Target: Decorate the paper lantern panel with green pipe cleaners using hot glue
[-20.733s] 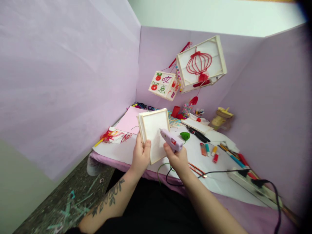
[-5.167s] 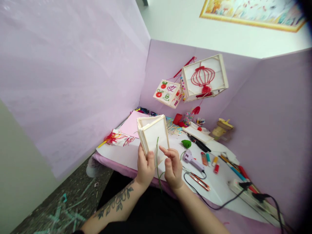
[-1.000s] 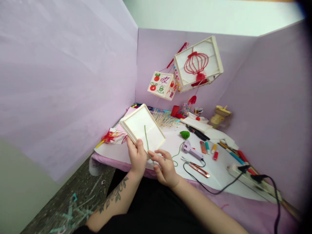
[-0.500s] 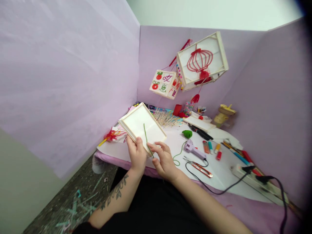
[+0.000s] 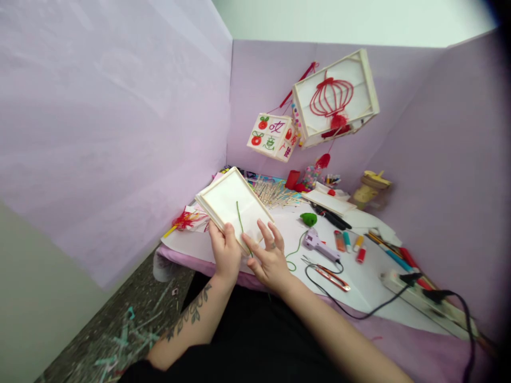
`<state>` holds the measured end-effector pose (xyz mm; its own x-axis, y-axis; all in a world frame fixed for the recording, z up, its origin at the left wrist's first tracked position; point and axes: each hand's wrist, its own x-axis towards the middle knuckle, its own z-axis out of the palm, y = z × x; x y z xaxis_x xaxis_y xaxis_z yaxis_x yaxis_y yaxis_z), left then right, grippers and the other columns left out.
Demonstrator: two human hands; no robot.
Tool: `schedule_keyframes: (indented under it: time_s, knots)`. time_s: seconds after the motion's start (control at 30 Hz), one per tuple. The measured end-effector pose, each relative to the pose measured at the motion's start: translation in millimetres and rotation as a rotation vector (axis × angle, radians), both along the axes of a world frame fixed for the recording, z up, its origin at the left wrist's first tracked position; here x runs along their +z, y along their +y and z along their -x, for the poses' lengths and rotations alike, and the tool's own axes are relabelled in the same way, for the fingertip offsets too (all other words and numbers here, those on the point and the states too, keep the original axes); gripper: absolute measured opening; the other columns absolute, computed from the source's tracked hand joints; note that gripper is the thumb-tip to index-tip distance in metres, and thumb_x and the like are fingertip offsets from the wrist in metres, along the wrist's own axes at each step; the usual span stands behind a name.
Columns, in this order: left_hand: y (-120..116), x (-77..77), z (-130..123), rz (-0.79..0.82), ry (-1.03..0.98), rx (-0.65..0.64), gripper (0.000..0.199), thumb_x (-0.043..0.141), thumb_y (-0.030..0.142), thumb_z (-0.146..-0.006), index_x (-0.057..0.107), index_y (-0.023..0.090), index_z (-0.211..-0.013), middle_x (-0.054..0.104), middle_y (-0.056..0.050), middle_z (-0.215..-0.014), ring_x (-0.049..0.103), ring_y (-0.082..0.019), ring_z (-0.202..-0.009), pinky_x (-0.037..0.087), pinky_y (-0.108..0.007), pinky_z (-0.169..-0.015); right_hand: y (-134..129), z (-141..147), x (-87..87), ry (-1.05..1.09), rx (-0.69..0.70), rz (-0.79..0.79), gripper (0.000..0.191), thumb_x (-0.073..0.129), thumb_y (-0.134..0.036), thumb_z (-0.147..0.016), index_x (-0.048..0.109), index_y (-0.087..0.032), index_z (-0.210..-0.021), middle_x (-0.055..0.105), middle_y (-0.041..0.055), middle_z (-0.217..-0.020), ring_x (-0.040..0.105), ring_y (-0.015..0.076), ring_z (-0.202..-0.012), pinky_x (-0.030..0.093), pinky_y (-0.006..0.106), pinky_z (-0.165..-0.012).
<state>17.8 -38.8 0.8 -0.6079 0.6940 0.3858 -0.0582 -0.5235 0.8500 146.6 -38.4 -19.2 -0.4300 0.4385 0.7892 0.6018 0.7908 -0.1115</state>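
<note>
My left hand [image 5: 225, 250] grips the lower left edge of a white paper panel [image 5: 227, 205] with a pale wooden stick border, held tilted above the table's front edge. A short piece of green yarn [image 5: 240, 216] lies lengthwise on the paper and runs down to the panel's lower corner. Over that corner, my right hand [image 5: 269, 260] has its fingers spread. Its index fingertip touches the yarn, and the thumb is by the yarn's lower end. A green yarn ball [image 5: 308, 219] sits on the table, its loose strand trailing toward my right hand.
Right of my hands lie a lilac glue gun [image 5: 319, 246], an orange-handled cutter [image 5: 333, 277], black pliers [image 5: 331, 217] and a power strip [image 5: 427, 303] with black cords. Loose sticks [image 5: 271, 191] lie behind the panel. Decorated lanterns [image 5: 335, 101] hang above the table.
The middle and ring fingers of my right hand have lifted and spread away from the panel. My left hand and the panel keep nearly the same pose; the view has shifted slightly.
</note>
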Motion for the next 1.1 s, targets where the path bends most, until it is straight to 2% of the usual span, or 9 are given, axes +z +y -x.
schedule_keyframes:
  time_s: [0.1, 0.27, 0.5, 0.7, 0.87, 1.1]
  knots:
    - [0, -0.6, 0, 0.005, -0.008, 0.007, 0.046, 0.050, 0.041, -0.092, 0.043, 0.018, -0.131, 0.059, -0.014, -0.124, 0.060, -0.024, -0.112, 0.049, -0.037, -0.095, 1, 0, -1.7, -0.011, 0.029, 0.024, 0.050, 0.035, -0.052, -0.096, 0.059, -0.025, -0.131, 0.013, 0.0076, -0.160, 0.016, 0.0391, -0.142, 0.025, 0.059, -0.111]
    - [2, 0.6, 1, -0.002, -0.022, 0.019, 0.045, 0.051, 0.041, -0.092, 0.044, 0.018, -0.129, 0.060, -0.014, -0.124, 0.060, -0.024, -0.113, 0.048, -0.037, -0.097, -3, -11, -1.9, 0.038, 0.114, 0.029, 0.054, 0.025, -0.051, -0.098, 0.058, -0.025, -0.132, 0.022, 0.0088, -0.158, 0.019, 0.0361, -0.142, 0.026, 0.058, -0.111]
    - [3, 1.0, 1, -0.005, 0.005, 0.016, 0.047, 0.047, 0.042, -0.093, 0.041, 0.018, -0.134, 0.059, -0.015, -0.126, 0.060, -0.024, -0.114, 0.049, -0.037, -0.096, -4, -13, -8.5, -0.012, 0.141, 0.046, 0.048, 0.036, -0.051, -0.096, 0.058, -0.027, -0.132, 0.022, 0.0064, -0.159, 0.016, 0.0370, -0.143, 0.027, 0.060, -0.111]
    - [4, -0.2, 3, -0.008, 0.031, 0.045, 0.049, 0.047, 0.042, -0.094, 0.040, 0.019, -0.136, 0.057, -0.014, -0.129, 0.057, -0.024, -0.119, 0.047, -0.037, -0.100, -6, -18, -6.2, 0.053, 0.180, 0.052, 0.050, 0.033, -0.052, -0.097, 0.057, -0.028, -0.133, 0.035, 0.0075, -0.153, 0.022, 0.0350, -0.142, 0.030, 0.061, -0.109]
    - [5, 1.0, 2, -0.031, -0.033, 0.022, 0.044, 0.048, 0.038, -0.094, 0.041, 0.019, -0.133, 0.055, -0.014, -0.132, 0.057, -0.023, -0.118, 0.046, -0.038, -0.102, -6, -19, -4.4, 0.092, 0.180, 0.075, 0.051, 0.029, -0.053, -0.097, 0.065, -0.027, -0.122, 0.033, 0.0048, -0.155, 0.025, 0.0337, -0.140, 0.031, 0.058, -0.109]
    - [5, 1.4, 1, -0.043, -0.065, 0.001, 0.042, 0.049, 0.035, -0.094, 0.042, 0.019, -0.132, 0.056, -0.014, -0.132, 0.058, -0.022, -0.117, 0.046, -0.037, -0.100, -7, -15, -3.0, 0.096, 0.168, 0.092, 0.053, 0.026, -0.055, -0.097, 0.069, -0.023, -0.106, 0.038, 0.0072, -0.151, 0.026, 0.0329, -0.140, 0.031, 0.057, -0.110]
